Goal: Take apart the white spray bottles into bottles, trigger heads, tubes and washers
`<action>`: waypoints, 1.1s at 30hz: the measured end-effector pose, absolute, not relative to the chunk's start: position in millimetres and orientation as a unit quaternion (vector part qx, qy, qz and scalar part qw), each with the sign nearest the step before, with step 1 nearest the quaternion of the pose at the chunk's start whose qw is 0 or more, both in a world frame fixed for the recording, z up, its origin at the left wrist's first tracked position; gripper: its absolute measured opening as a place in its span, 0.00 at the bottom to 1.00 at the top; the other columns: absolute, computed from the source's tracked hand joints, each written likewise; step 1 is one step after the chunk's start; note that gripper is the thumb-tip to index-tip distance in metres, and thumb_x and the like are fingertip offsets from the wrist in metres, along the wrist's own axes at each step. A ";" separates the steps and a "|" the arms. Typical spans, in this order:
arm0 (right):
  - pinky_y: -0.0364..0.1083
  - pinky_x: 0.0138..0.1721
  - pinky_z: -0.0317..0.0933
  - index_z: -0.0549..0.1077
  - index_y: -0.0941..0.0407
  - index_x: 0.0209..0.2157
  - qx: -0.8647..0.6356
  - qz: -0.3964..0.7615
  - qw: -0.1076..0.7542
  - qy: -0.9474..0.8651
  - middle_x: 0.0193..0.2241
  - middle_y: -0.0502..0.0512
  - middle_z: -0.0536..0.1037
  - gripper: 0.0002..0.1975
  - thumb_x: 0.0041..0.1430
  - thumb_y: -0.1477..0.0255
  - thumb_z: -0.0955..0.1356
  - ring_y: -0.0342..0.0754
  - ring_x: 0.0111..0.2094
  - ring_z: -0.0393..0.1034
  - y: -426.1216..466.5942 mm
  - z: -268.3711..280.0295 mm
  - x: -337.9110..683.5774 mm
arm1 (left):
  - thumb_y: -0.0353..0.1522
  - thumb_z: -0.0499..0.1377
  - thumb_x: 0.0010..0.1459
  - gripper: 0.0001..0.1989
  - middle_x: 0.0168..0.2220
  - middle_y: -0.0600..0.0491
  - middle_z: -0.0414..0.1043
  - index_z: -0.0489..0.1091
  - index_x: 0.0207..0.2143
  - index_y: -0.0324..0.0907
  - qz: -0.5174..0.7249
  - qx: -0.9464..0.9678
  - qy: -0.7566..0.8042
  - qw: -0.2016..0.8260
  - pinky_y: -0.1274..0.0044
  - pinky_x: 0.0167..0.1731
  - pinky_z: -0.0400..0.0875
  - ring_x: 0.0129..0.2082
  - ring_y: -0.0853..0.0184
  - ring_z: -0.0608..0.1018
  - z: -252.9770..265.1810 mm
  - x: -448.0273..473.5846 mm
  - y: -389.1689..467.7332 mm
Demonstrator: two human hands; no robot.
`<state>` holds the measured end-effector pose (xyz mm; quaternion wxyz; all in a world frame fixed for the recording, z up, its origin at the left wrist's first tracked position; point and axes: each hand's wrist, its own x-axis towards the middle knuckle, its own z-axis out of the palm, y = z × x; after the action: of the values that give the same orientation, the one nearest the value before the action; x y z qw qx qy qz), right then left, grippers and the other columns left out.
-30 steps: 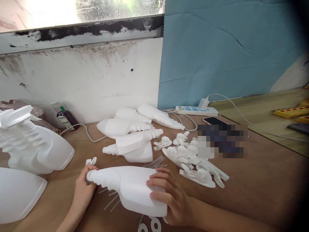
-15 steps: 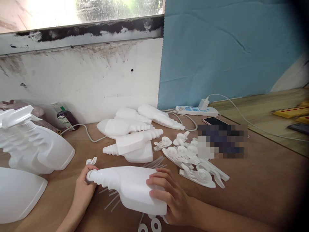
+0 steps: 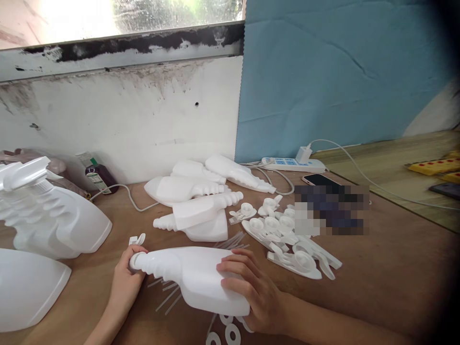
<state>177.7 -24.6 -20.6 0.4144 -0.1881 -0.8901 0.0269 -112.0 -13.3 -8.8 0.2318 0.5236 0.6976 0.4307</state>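
Observation:
A white plastic spray bottle lies on its side between my hands, its ribbed neck pointing left. My right hand grips the bottle's base end, fingers spread over the top of the body. At the neck, my left hand is closed around the mouth end. A small white plastic piece juts up just behind my left fingers; whether it touches them or the neck I cannot tell. Thin clear tubes stick out from under the bottle. White ring washers lie near the front edge of the view.
Several white bottles lie behind. To their right is a pile of white sprayer parts. Bottles with spray heads stand at left, near a dark bottle. A power strip and phone are at back right.
The bottle's base end has rolled or lifted slightly, showing more of the washers beneath it. Both hands keep their places on it.

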 end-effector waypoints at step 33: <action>0.57 0.46 0.53 0.58 0.58 0.42 -0.203 0.009 0.423 -0.883 0.41 0.60 0.67 0.21 0.42 0.81 0.59 0.51 0.44 0.60 -24.1 -17.4 175.0 | 0.29 0.51 0.30 0.12 0.24 0.58 0.65 0.62 0.25 0.42 0.420 0.518 0.702 0.250 0.81 0.26 0.60 0.25 0.67 0.66 -14.0 -116.8 -12.3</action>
<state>175.0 -24.1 -17.4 0.4227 -0.2025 -0.8833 0.0089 -116.8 -12.3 -14.0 0.2496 0.5179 0.7024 0.4197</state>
